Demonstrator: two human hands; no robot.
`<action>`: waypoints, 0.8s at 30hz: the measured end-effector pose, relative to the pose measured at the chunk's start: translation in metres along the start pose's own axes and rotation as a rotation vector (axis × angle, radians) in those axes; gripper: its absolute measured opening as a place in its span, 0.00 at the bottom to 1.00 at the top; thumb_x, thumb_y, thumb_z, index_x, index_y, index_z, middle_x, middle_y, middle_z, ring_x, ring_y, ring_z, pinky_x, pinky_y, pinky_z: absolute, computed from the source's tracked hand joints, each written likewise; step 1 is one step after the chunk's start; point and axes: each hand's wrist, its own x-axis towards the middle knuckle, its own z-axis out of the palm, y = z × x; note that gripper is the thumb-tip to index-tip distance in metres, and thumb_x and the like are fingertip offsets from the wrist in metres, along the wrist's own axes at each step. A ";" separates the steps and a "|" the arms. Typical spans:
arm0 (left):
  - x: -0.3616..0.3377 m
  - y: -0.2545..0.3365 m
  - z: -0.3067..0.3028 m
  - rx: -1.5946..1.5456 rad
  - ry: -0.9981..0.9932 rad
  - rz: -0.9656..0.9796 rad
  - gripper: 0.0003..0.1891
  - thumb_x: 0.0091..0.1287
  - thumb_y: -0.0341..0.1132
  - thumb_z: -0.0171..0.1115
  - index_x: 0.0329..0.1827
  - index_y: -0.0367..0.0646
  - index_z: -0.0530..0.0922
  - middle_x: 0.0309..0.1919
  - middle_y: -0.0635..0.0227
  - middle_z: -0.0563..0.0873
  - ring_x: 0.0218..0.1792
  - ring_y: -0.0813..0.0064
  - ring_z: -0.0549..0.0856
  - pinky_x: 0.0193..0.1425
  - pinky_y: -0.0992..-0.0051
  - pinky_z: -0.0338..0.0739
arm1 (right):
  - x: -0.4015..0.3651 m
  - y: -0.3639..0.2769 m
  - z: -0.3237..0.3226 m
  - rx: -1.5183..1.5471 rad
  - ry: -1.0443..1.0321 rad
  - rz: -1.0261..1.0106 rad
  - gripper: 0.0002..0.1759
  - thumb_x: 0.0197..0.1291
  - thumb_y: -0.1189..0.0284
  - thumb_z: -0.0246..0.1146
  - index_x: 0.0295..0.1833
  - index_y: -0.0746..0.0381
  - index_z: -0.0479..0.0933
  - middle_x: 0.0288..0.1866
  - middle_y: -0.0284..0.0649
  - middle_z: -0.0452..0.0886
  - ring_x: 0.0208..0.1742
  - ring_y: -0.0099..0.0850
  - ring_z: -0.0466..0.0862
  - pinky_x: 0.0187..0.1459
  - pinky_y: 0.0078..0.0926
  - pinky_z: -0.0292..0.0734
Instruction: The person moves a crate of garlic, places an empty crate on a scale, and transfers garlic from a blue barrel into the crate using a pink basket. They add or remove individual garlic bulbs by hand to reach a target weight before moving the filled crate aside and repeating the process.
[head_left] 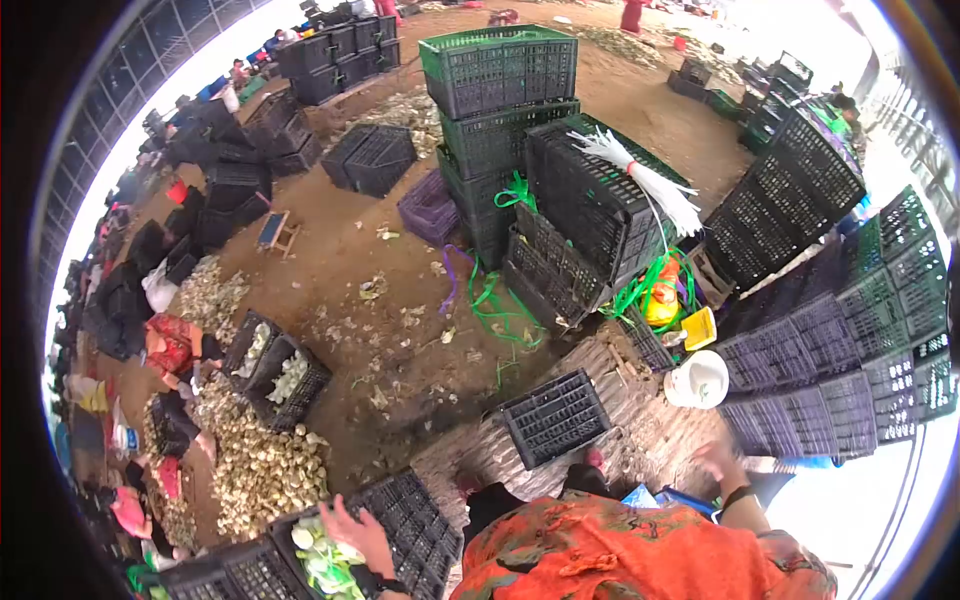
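Observation:
At the bottom, my left hand hovers with spread fingers over pale green and white leafy vegetables in a black plastic crate. Beside it, on the right, stands another black crate. My right hand is held out to the right, a dark band at its wrist, fingers apart and slightly blurred, nothing visible in them. Ahead of it is a white bucket. On the boards before my feet lies an upturned black crate.
Tall stacks of crates rise ahead, and more crate stacks line the right. A bundle of white strips lies on one. Green straps trail on the ground. At left, people sit by a vegetable heap.

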 end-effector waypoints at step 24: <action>0.027 -0.143 0.051 -0.081 -0.601 -0.079 0.48 0.57 0.41 0.67 0.76 0.45 0.46 0.73 0.47 0.47 0.72 0.49 0.53 0.68 0.50 0.58 | -0.037 -0.233 0.167 -0.045 -0.101 -0.109 0.13 0.49 0.63 0.70 0.39 0.58 0.84 0.34 0.37 0.86 0.36 0.28 0.84 0.42 0.28 0.79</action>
